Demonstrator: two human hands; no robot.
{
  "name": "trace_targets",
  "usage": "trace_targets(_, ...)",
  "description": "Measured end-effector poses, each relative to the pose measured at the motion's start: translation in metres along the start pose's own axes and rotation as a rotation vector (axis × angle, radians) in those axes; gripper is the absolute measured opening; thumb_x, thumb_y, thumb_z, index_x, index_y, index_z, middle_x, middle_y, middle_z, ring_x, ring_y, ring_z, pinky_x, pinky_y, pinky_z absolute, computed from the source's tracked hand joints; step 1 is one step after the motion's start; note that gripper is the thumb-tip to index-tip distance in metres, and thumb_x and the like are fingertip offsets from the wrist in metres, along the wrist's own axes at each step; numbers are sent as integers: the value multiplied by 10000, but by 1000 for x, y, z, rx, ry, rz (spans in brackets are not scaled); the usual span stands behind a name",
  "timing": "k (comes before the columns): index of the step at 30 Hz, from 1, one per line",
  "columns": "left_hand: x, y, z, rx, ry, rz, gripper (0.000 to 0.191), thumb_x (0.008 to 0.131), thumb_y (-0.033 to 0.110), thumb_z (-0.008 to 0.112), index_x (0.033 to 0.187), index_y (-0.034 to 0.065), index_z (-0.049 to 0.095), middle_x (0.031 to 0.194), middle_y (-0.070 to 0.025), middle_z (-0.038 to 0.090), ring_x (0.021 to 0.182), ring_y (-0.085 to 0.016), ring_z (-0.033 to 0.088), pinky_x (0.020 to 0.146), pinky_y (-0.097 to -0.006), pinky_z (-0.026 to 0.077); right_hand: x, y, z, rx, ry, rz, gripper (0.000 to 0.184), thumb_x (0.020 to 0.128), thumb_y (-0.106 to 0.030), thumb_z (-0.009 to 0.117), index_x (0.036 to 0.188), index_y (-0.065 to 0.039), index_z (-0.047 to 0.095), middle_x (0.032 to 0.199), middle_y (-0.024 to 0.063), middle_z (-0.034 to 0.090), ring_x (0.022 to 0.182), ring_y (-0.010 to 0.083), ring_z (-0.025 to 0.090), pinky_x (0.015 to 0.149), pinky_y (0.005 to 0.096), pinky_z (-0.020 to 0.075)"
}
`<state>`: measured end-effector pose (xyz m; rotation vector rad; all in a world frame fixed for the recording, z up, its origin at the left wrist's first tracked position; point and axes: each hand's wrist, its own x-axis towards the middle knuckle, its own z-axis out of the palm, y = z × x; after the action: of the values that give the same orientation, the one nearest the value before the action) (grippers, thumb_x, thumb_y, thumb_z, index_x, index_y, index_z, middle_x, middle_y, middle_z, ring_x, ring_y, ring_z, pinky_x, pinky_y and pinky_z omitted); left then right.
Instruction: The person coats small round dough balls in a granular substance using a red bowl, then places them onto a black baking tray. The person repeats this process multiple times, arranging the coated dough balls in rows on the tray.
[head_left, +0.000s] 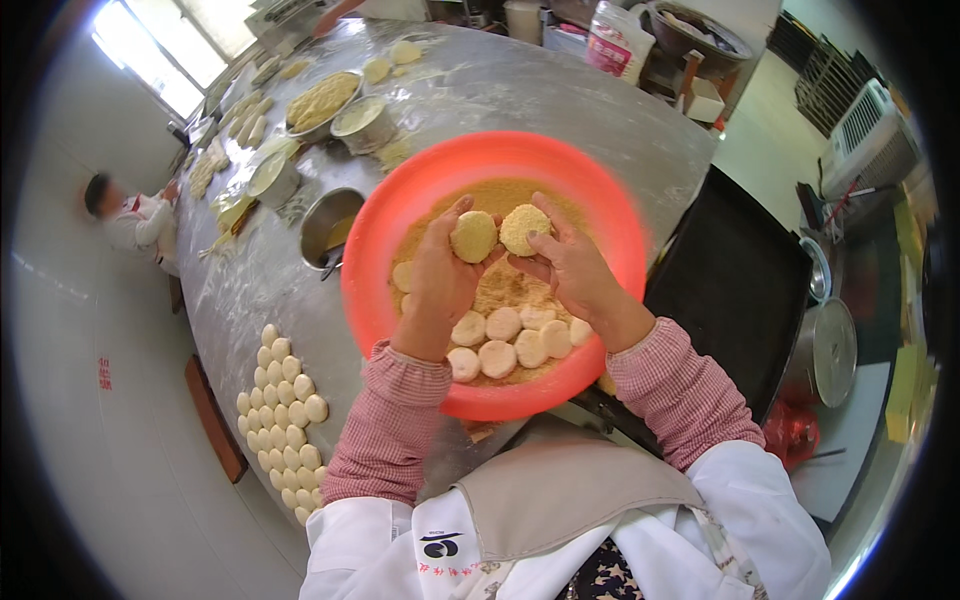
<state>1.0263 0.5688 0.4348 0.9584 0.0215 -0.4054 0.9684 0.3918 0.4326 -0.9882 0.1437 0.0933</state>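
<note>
Both hands are raised over a wide red plastic basin (390, 165) with yellow crumbs or seeds (510, 285) spread on its bottom. My left hand (442, 277) holds a flat round dough piece (473, 237) against its fingers. In my right hand (574, 270) is another dough round (525, 229), its face coated with pale yellow grains, the thumb resting on it. The two rounds are side by side. Several paler dough rounds (497, 358) lie in the near part of the basin, and a few show at its left, partly hidden by my left arm.
Rows of dough rounds (289, 416) cover the steel table's (525, 90) near left. A steel bowl with a utensil (319, 229) stands left of the basin, more bowls (364, 124) beyond. A black tray (731, 292) lies right. A person (142, 221) stands at the far left edge.
</note>
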Motion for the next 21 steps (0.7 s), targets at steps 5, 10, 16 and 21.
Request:
trace_targets(5, -19, -15, 43, -157, -192, -255, 518, 1134, 407, 388, 1413, -14, 504, 1271, -213, 654, 1221, -366, 644, 1059, -525, 555, -61, -30, -58, 32, 7, -57, 515, 1088, -67, 547, 1582, -59, 402, 1385, 108, 578, 1260, 234, 628, 1063, 400, 596)
trace_targets(10, -28, -55, 93, -161, -388, -425, 526, 1143, 410, 363, 1308, -32, 597, 1205, -245, 701, 1119, -408, 705, 1000, -518, 599, -137, -53, -122, -10, 67, -55, 424, 1074, -49, 551, 1491, -80, 486, 1351, 96, 605, 1238, 263, 664, 1053, 404, 596)
trace_targets(16, -58, -113, 165, -49, -458, -535, 451, 1140, 392, 398, 1186, 9, 631, 1187, -224, 716, 1055, -383, 734, 927, -474, 631, -247, -66, -208, -98, 305, -8, 439, 1029, -19, 576, 1459, -75, 508, 1272, 101, 653, 1160, 254, 706, 989, 394, 617)
trace_targets(21, -72, -185, 200, 77, -503, -778, 382, 1130, 364, 428, 1120, 48, 642, 1073, -178, 733, 964, -333, 746, 841, -429, 640, -332, -56, -290, -561, 444, 213, 357, 938, -6, 654, 1289, -40, 605, 1115, 72, 699, 977, 157, 692, 772, 302, 599)
